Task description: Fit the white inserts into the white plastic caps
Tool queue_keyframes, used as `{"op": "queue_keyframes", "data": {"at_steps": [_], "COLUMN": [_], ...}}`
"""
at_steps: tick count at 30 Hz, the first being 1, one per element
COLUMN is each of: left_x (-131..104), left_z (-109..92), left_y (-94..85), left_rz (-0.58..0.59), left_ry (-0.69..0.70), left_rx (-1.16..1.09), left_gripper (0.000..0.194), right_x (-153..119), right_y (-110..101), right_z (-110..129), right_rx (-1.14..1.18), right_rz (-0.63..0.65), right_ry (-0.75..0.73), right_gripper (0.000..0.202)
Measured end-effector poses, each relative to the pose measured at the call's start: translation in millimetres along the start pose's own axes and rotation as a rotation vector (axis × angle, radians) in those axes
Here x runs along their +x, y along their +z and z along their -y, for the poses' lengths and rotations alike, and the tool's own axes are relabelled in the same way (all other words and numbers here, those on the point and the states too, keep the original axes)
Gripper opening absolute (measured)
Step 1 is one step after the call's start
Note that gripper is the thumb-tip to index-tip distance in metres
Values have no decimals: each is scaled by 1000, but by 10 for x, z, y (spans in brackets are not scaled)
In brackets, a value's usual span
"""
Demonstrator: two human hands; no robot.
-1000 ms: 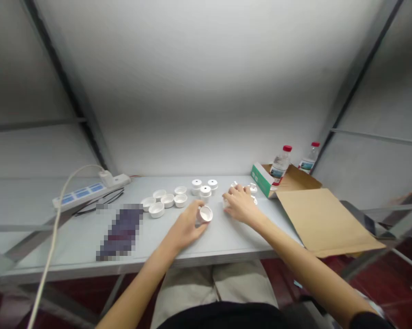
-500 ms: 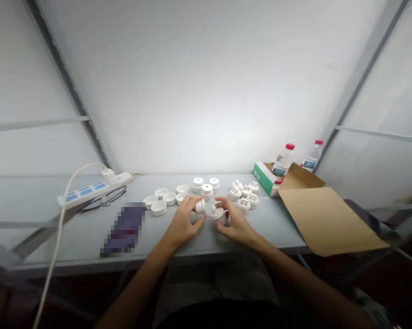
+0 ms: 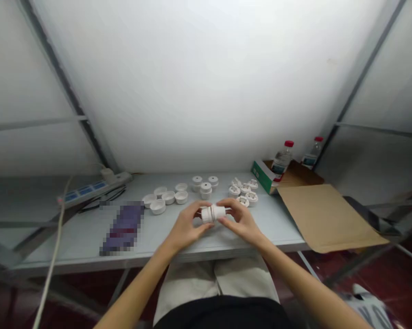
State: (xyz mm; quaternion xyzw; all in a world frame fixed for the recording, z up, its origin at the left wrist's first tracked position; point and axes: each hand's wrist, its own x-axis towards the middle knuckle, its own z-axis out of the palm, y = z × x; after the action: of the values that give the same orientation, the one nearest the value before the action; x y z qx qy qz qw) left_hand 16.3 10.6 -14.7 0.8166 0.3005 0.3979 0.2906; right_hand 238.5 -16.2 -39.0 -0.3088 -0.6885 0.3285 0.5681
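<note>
Between my two hands two round white parts meet end to end over the table's front half. My left hand (image 3: 189, 224) is closed around a white cup-shaped cap (image 3: 206, 214), thumb below and fingers above. Gripped by my right hand (image 3: 240, 221) is a white round base (image 3: 219, 212), its rim against the cap. Whether they are joined cannot be made out. Several open white caps (image 3: 158, 207) lie to the left. Three white two-part cylinders (image 3: 206, 190) with a dark dot on top stand behind my hands. Several white bases with raised fittings (image 3: 251, 197) sit to the right.
A power strip (image 3: 99, 188) with a white cable lies at the back left, near a pixelated dark item (image 3: 125, 226). At the right, an open cardboard box (image 3: 265, 176) holds a bottle (image 3: 281, 161); its brown flap (image 3: 329, 219) overhangs the table. Another bottle (image 3: 312, 153) stands behind.
My hands have come together, and the cap and base that were apart now touch. The base has been tipped sideways to face the cap.
</note>
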Motion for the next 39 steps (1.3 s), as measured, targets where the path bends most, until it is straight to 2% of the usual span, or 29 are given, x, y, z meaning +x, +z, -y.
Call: {"op": "queue_keyframes", "data": {"at_steps": [8, 14, 17, 21, 27, 30, 33, 37, 39], "left_x": [-41, -58, -60, -60, -62, -63, -65, -58, -55], "left_z": [-69, -26, -16, -35, -58, -51, -43, -20, 2], "left_y": [-24, -10, -9, -16, -20, -30, -33, -30, -27], "left_rz": [-35, -31, -32, -1, -47, -2, 22, -37, -46], "left_ry": [92, 119, 153, 217, 130, 209, 278, 118, 52], "left_rx": [132, 30, 17, 73, 51, 78, 108, 47, 16], "left_gripper": [43, 43, 41, 42, 44, 47, 47, 46, 49], "right_x": [-26, -31, -32, -33, -43, -46, -42, -38, -38], "right_y": [-8, -7, -23, -47, -30, -35, -46, -31, -23], "right_z": [45, -54, -79, -82, 9, 29, 16, 27, 47], "right_rx": [29, 105, 80, -26, -44, -92, -166, -148, -159], "right_rz": [61, 82, 82, 150, 80, 108, 117, 55, 61], "right_ry": [34, 66, 96, 207, 68, 118, 205, 69, -15], "right_gripper": [34, 39, 42, 49, 60, 40, 62, 51, 57]}}
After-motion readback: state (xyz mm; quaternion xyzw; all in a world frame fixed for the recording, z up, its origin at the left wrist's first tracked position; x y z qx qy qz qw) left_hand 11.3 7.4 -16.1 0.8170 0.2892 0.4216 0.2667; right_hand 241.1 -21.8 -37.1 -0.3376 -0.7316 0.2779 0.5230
